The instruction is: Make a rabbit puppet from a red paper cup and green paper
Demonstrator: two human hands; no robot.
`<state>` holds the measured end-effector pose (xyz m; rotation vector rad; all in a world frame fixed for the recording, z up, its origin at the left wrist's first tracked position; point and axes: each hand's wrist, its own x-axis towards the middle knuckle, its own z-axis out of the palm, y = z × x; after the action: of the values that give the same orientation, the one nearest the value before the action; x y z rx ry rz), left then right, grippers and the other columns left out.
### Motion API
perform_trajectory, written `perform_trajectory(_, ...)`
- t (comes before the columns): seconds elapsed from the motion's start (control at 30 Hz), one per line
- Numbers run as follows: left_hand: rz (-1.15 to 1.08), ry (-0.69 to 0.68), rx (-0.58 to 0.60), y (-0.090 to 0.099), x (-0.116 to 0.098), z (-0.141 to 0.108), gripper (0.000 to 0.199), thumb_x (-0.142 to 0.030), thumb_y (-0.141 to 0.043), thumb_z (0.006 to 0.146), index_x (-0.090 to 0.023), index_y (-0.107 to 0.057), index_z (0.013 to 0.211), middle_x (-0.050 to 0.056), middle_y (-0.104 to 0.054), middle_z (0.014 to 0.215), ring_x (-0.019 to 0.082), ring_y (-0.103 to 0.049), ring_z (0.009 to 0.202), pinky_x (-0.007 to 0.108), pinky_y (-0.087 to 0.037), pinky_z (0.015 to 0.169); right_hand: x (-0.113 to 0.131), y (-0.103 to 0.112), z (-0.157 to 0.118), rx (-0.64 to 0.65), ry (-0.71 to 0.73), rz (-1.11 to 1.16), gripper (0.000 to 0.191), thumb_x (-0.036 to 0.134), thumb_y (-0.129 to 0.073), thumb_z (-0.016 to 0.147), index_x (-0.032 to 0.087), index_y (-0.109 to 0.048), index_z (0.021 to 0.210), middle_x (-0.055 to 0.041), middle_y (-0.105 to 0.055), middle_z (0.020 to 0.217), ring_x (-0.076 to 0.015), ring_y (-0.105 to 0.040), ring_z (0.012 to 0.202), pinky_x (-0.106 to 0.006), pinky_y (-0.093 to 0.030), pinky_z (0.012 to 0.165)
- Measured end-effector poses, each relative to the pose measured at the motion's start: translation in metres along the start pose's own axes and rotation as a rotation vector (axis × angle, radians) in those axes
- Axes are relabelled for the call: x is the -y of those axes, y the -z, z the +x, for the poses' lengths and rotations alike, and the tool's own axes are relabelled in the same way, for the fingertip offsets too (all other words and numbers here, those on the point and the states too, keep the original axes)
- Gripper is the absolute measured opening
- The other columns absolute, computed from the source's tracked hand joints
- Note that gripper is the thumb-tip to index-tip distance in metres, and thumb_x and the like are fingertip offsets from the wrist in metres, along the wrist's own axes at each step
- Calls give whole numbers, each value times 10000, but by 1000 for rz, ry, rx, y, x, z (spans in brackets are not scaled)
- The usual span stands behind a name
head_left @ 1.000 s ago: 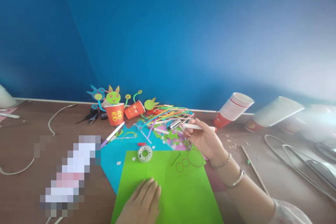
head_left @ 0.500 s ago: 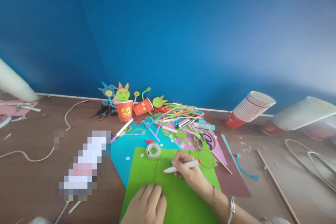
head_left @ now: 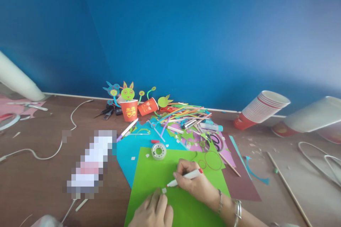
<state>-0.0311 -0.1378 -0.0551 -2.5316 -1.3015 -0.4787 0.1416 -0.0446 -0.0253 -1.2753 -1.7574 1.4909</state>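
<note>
My right hand (head_left: 190, 179) grips a white marker (head_left: 183, 178) with a red end, its red tip pointing down-left, close above a green paper sheet (head_left: 151, 166). Just beside that tip lies a small white square scrap (head_left: 164, 190). My left hand (head_left: 154, 209) lies on the sheet with fingers stretched forward, fingertips close to the scrap. A clear roll of tape (head_left: 158, 151) rests at the sheet's upper edge. Near the upper right corner, a large drawn circle (head_left: 213, 160) and a smaller circle (head_left: 202, 164) are visible on green paper.
Behind are a red cap (head_left: 155, 141), scissors (head_left: 214, 142), many straws (head_left: 186, 113) and red paper cups (head_left: 129, 110) with paper animal figures. Stacked cups (head_left: 261, 110) lean at right near a wooden stick (head_left: 289, 188). White cables (head_left: 34, 154) cross the table's left side.
The marker tip has moved down toward my left fingers. A white scrap now shows beside it, and a dark line on the green sheet no longer shows. The view has shifted slightly.
</note>
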Motion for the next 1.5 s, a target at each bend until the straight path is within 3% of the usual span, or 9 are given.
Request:
perform_trajectory(0.17,24,-14,5,8,1,6,179,-42,-381,800,-185,-462,728,81,-680,805,193,-682,714,244,-543,602,-1,-1,-1,-9,2,-32,217,264,-570,740,199,-454,568,38,-489,477,-85,-379,424,-210,-261,401)
perform_trajectory(0.4,22,-21,-49,5,1,5,190,-38,-359,797,-188,-452,727,86,-674,797,191,-678,688,238,-533,567,-3,-2,0,-8,-3,-49,202,251,-569,737,194,-458,578,37,-490,485,-83,-373,431,-205,-257,402)
perform_trajectory(1.5,38,-19,-50,10,1,9,210,-25,-346,787,-192,-448,711,68,-683,791,184,-677,686,235,-528,570,-2,-8,1,-101,-10,-117,230,270,-607,753,193,-472,583,54,-482,489,-80,-378,450,-201,-284,417)
